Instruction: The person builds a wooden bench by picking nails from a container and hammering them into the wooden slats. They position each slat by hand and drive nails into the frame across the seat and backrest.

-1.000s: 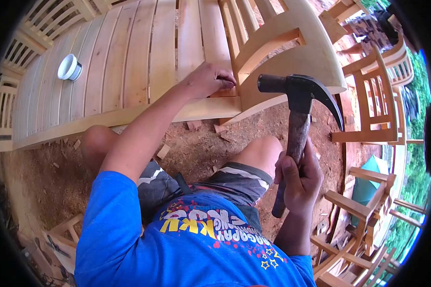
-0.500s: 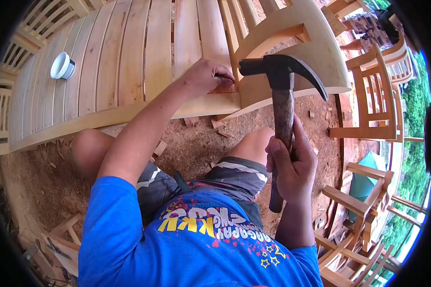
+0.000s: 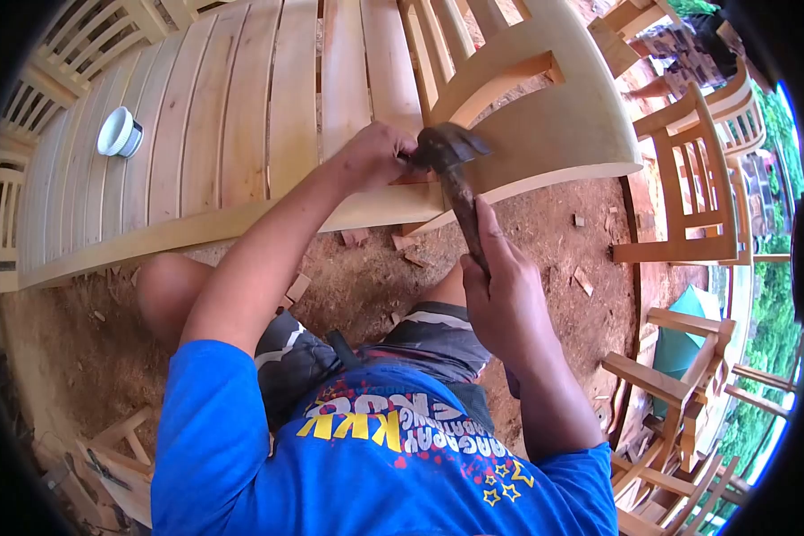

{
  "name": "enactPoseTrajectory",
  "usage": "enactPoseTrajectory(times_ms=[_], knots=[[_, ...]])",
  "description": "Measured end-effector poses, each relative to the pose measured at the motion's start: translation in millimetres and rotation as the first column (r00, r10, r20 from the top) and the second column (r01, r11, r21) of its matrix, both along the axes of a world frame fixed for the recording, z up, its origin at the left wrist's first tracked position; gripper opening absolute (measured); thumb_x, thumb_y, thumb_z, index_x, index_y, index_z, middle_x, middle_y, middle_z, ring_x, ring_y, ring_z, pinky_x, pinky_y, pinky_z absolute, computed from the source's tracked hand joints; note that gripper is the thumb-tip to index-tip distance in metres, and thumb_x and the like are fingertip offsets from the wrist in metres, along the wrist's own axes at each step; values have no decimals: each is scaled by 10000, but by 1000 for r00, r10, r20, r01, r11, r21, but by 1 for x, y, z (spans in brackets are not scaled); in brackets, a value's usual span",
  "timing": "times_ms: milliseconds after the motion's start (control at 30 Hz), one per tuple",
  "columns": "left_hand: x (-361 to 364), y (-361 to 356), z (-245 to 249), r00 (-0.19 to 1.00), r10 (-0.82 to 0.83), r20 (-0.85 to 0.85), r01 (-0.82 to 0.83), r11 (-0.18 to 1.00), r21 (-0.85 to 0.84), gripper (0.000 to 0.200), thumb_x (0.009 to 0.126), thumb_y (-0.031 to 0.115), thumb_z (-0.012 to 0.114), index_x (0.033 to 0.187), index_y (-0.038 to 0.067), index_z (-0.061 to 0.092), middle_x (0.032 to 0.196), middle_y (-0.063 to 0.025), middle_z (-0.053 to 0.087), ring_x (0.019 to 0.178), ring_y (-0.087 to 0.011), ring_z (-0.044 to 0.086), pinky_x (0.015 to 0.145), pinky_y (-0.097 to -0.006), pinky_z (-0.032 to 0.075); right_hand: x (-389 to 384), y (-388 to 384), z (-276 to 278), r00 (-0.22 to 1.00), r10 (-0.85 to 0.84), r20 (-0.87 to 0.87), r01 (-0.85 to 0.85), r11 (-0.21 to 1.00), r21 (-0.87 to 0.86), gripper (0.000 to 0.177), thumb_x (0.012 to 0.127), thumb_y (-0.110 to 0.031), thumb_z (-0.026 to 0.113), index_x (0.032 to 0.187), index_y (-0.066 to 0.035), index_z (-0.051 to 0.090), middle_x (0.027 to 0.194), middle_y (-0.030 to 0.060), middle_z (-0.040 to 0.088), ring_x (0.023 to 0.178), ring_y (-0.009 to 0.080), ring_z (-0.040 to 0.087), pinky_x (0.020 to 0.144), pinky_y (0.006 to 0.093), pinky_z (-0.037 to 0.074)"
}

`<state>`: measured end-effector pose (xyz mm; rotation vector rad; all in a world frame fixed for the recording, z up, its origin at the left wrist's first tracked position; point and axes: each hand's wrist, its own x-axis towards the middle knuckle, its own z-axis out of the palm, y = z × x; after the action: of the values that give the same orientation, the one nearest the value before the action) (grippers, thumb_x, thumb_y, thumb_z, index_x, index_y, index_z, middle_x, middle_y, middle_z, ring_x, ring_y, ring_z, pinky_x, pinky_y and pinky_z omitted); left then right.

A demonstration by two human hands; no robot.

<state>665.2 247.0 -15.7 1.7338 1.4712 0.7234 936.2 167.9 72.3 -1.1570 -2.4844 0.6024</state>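
Observation:
My right hand [image 3: 511, 299] grips the dark wooden handle of a claw hammer [image 3: 460, 192]. The hammer's head is low at the bench corner, beside the fingers of my left hand [image 3: 377, 157]. Those left fingers are pinched together over the end of the slatted seat, where it meets the armrest. Whatever they hold is hidden or too small to make out. The pale wooden bench [image 3: 241, 116] has long slats and a front rail. Its broad, curved armrest [image 3: 563, 134] has a cut-out slot.
A white tub [image 3: 119, 134] sits on the slats at the left. Wood offcuts [image 3: 299, 288] and shavings lie on the dirt floor. Wooden chair frames [image 3: 688, 188] stand at the right, near a green umbrella [image 3: 683, 335]. Another person [image 3: 679, 49] is at the upper right.
The hammer has swung down and left from its raised position to the bench corner beside my left fingers. My left hand has stayed nearly in place.

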Motion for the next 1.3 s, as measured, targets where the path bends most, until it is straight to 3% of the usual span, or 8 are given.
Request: enactPoseTrajectory(times_ms=[167, 267, 467, 633, 833, 967, 1100, 1300], knots=[[-6, 8, -44, 980, -68, 189, 34, 984, 175, 144, 916, 81, 825, 1055, 50, 840, 934, -110, 796, 797, -205, 730, 790, -371, 571, -17, -11, 16, 985, -61, -161, 68, 997, 42, 775, 910, 2, 681, 1633, 83, 414, 898, 213, 707, 742, 412, 672, 715, 529, 496], [-3, 6, -42, 978, -74, 193, 46, 989, 142, 162, 921, 57, 810, 1081, 45, 838, 927, -108, 793, 822, -169, 724, 795, -348, 559, -13, -7, -3, 983, -91, 157, 92, 996, 1, 753, 923, 4, 673, 1627, 93, 421, 877, 203, 708, 713, 401, 650, 720, 527, 484], [-2, 2, -25, 993, -24, 112, 12, 994, 111, 200, 886, 48, 818, 1079, 86, 854, 1038, -125, 821, 865, -253, 771, 850, -364, 602, -19, -16, 11, 987, -84, -135, 96, 992, 86, 705, 951, -20, 656, 1611, 101, 441, 871, 209, 713, 671, 398, 603, 720, 523, 467], [-4, 7, -25, 996, -91, -17, 92, 986, 142, 216, 900, 157, 858, 1108, 97, 844, 866, -116, 760, 769, -162, 683, 789, -366, 555, -15, -18, 2, 990, -137, 35, 140, 986, -94, 681, 992, 1, 623, 1631, 87, 406, 957, 313, 710, 850, 483, 706, 820, 513, 556], [-35, 33, -21, 985, -133, 108, 123, 988, 90, 275, 926, 197, 823, 1158, 49, 825, 1052, -128, 833, 957, -188, 782, 925, -340, 598, 1, -39, -2, 984, -141, -112, 124, 981, -151, 674, 1005, -6, 617, 1644, 55, 412, 1029, 354, 727, 978, 489, 769, 870, 495, 597], [-44, 62, -10, 834, 482, -268, -467, 876, 120, 513, 970, 526, 746, 1220, 85, 826, 1104, -127, 837, 1031, -257, 802, 946, -393, 630, 20, -59, -23, 990, -126, -57, 106, 956, -275, 701, 1008, 10, 627, 1654, 79, 366, 1160, 337, 743, 1002, 470, 777, 864, 481, 615], [-15, 77, 10, 618, 465, -634, -597, 802, 6, 971, 906, 671, 744, 1556, -20, 534, 1485, -167, 629, 1255, -291, 726, 957, -448, 638, 18, -70, -36, 986, -154, -57, 132, 952, -276, 706, 1017, 5, 645, 1665, 51, 369, 1093, 317, 746, 936, 478, 763, 812, 503, 605], [8, 91, 3, 547, 614, -569, -720, 692, 54, 993, 824, 715, 775, 1459, -25, 587, 1520, -203, 520, 1253, -354, 716, 980, -488, 629, 19, -72, -64, 986, -119, -119, 96, 979, -178, 785, 974, 12, 667, 1686, 17, 338, 954, 271, 678, 795, 486, 707, 714, 576, 569]])
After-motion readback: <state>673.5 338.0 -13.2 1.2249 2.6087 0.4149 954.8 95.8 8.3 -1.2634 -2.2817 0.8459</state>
